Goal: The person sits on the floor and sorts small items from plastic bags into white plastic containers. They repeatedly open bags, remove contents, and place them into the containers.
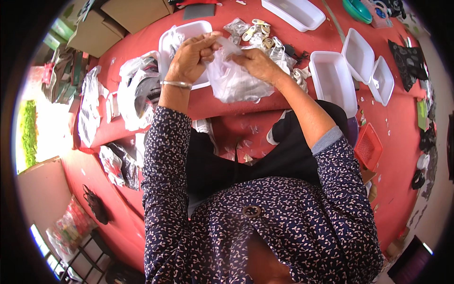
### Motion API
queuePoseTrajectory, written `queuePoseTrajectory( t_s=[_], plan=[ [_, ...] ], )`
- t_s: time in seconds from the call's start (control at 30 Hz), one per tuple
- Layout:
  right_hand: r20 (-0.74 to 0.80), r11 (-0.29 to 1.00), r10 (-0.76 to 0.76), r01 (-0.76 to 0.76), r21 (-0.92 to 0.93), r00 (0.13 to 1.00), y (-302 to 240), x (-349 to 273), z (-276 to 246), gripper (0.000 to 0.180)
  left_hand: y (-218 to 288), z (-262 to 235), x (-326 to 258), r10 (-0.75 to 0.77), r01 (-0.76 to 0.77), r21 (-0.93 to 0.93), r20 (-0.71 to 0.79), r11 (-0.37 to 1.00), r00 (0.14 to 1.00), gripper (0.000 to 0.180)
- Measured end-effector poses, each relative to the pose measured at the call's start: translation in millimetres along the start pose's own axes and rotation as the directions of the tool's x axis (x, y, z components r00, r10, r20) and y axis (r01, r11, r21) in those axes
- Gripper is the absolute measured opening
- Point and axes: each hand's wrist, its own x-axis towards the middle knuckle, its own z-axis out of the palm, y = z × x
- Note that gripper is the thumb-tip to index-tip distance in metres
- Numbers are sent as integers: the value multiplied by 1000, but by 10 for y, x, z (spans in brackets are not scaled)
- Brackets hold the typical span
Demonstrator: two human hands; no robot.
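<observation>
Bag (234, 78): thin clear plastic, crumpled and milky where it bunched, contents not readable through the folds. It was held up over the far edge of the red table (222, 106), between the two hands, just in front of a white tray (191, 29).

Long axis ran roughly far to near: mouth at the far end, up by the fingers; the fuller body sagged toward the person and bulged slightly right. Bottom of the bag hung just above or on the table; could not tell which.

Left hand (191, 57): fingers closed in a pinch on the bag's top left edge, thumb against fingertips, silver bangle (176, 84) on the wrist. Right hand (255, 64): fingers curled narrow on the top right edge, knuckles up. The two grips sat close together, with a short strip of plastic stretched between them. The bag's bulk lay below and nearer than both sets of fingers.

Around: pile of small pale rings (260, 35) just beyond the right hand, more in little packets. Empty white trays (333, 80) to the right. Loose bags (137, 90) to the left of the left forearm. Cardboard boxes (118, 19) at far left.
</observation>
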Motion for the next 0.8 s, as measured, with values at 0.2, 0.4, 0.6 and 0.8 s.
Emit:
queuePoseTrajectory(
  t_s=[0.2,0.4,0.6,0.8],
  plan=[
    [-22,881,-3,13,472,1000,214,-14,-63,27,19,69,-86,22,-18,-128,34,992,999,24],
    [-81,931,157,-120,344,984,531,-17,-78,27,-20,170,-377,-123,125,27,-59,992,991,26],
    [-206,964,-209,167,-206,956,306,-149,16,35,53,55,-614,-105,103,57,33,993,994,20],
    [-158,962,-113,68,-265,981,559,-123,203,12,-163,-64,-552,-298,312,169,-104,935,949,23]
  ],
)
